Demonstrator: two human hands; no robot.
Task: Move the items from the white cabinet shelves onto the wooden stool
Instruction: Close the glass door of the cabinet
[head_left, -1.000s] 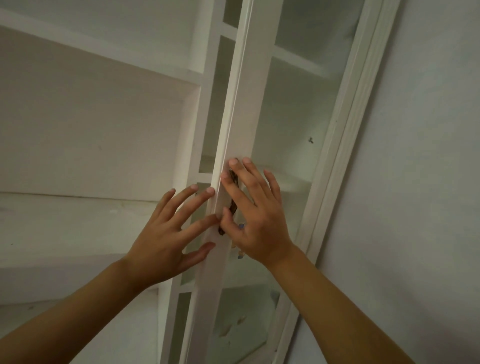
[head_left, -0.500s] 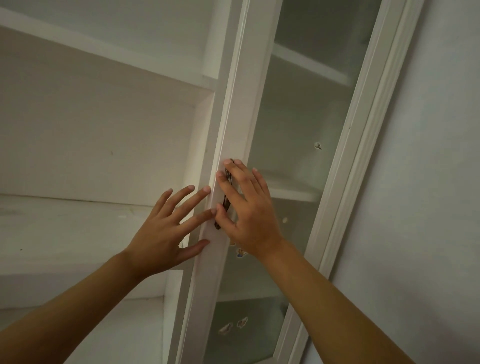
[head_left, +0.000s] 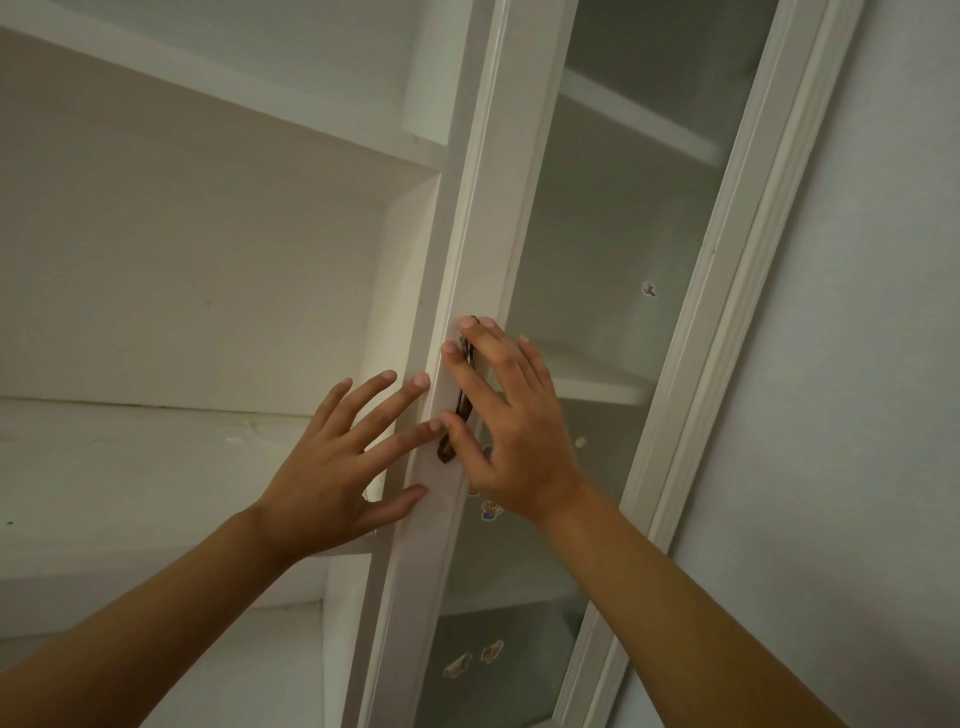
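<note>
The white cabinet (head_left: 156, 260) fills the view from below. Its open left compartment shows bare white shelves (head_left: 130, 467). A glass door (head_left: 613, 234) with a white frame (head_left: 498, 208) stands on the right. My right hand (head_left: 514, 431) lies flat on the frame, fingers spread over the dark metal handle (head_left: 462, 405). My left hand (head_left: 332, 467) is open, fingertips and thumb touching the frame's left edge. No loose item shows on any shelf, and the wooden stool is out of view.
Small stickers (head_left: 488, 509) and two more stickers (head_left: 470, 660) cling to the glass. Shelves show dimly behind the pane (head_left: 602, 389). A pale wall (head_left: 857, 364) runs right beside the cabinet's moulded side trim (head_left: 727, 312).
The glass door has swung leftward toward the cabinet body, narrowing the gap beside it. Both hands stayed on its frame and moved with it.
</note>
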